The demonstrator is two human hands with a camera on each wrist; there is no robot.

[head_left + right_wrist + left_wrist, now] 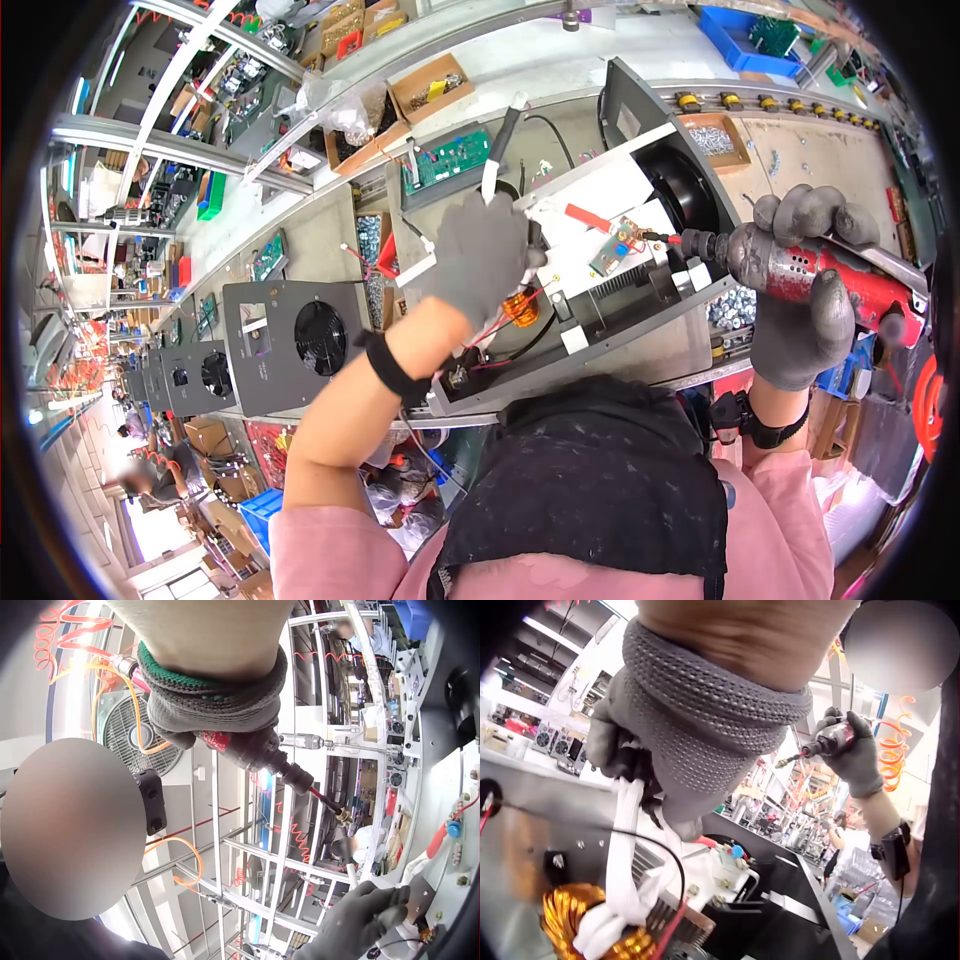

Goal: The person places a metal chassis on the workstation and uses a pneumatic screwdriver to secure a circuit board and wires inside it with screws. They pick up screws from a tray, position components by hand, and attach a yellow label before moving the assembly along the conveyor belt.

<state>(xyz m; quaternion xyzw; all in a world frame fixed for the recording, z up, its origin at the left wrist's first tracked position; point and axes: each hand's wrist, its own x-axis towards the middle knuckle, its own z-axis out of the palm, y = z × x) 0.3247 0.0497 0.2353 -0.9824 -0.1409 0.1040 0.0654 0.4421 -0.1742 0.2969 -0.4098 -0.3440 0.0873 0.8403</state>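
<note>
The left hand (485,255), in a grey glove, has curled fingers round a white-sleeved cable (622,855) above the open dark metal case (600,350). Below that hand in the left wrist view lies a copper-wound coil (570,915). Gripped in the gloved right hand (815,310) is a red and black power driver (775,262); its bit points left over the case. In the head view the bit tip overlaps a small circuit board (618,248); the right wrist view shows the bit (326,801) in the air. A red sleeve (588,217) lies beside the board.
A black fan (680,185) sits inside the case. Left of it, a panel with a fan (270,350) stands on the line. Behind are a green circuit board (455,160), a screw bin (715,140), parts boxes (430,88) and a blue tray (735,45).
</note>
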